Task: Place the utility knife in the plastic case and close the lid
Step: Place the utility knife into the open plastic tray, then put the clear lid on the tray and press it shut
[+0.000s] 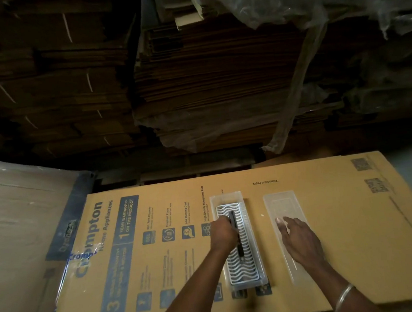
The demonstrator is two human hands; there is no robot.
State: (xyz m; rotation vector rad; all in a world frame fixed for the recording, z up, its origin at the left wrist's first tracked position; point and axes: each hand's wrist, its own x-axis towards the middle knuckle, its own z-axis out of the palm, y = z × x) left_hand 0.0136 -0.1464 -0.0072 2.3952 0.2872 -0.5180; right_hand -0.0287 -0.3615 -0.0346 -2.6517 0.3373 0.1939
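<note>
A flattened printed carton [157,237] covers the bench, cardboard stacks [193,93] behind. The left hand [222,233] grips the utility knife [235,231] inside the plastic case [258,252]; the right hand [301,241], fingers spread, rests on the lid [281,201] alongside.

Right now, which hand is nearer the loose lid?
Right. The right hand rests on the lid; the left hand is beside it, over the plastic case, holding the utility knife.

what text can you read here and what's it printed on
All on the flat cardboard carton:
"Crompton Home Appliances"
"1 YEAR WARRANTY ON THE PRODUCT"
"3", its caption blurred
"High Density Honeycomb Pads"
"*Conditions Apply"
Other icon captions and two QR codes: too small or blurred.
Plastic case: no text.
</note>
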